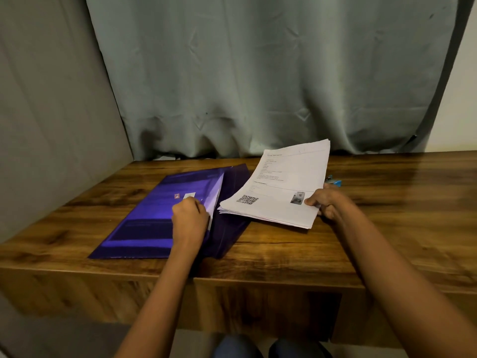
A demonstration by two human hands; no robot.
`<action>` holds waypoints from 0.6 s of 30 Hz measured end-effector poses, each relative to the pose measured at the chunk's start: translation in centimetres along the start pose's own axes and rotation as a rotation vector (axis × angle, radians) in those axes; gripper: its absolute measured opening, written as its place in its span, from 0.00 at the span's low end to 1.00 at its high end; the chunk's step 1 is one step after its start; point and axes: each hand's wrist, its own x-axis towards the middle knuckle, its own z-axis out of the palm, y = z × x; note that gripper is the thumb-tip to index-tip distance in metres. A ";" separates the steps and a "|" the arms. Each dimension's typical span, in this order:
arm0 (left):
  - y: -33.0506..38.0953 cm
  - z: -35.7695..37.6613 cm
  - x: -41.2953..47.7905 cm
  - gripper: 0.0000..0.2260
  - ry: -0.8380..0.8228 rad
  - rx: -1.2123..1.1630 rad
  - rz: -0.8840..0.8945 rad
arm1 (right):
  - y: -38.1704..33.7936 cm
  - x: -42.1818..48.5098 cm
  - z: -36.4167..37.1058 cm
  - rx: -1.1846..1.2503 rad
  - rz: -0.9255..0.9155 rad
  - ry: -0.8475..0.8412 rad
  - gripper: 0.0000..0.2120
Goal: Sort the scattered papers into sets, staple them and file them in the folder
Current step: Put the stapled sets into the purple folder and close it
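While left hand (189,215) pinches shiny purple plastic folder (154,215) flap open on wooden bench (387,215), right hand (327,202) grips white printed paper stack (281,187): filing step. Next: slide stack into opening.

Dim, warm indoor light throughout. Brightest at the far right, on a pale strip of wall (462,86) beside the grey curtain (258,73). Soft sheen along the right of the tabletop (387,177); broad bands of glossy glare across the folder (144,228). Strongly lit papers (281,187), print smeared and unreadable. Soft shadow beneath their near edge, deeper gloom under the tabletop's front lip. Slightly blurred at the edges: left hand (189,215) and right hand (327,202). Wide-angle bending at the frame borders, curtain sides leaning inward, forearms stretched toward the near corners.
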 end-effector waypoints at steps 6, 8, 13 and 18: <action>0.0 0.2 -0.1 0.10 0.020 -0.028 0.003 | 0.0 -0.5 0.8 0.046 0.032 -0.045 0.23; -0.1 0.2 -0.1 0.10 0.024 -0.046 0.001 | 0.2 -0.5 1.2 0.058 0.036 -0.043 0.21; -0.1 0.2 0.1 0.10 0.031 -0.042 0.000 | 0.2 -0.9 2.4 0.077 -0.006 -0.032 0.24; 0.5 -0.1 0.1 0.11 0.036 0.047 0.034 | 0.4 -1.5 2.8 0.025 -0.109 -0.009 0.28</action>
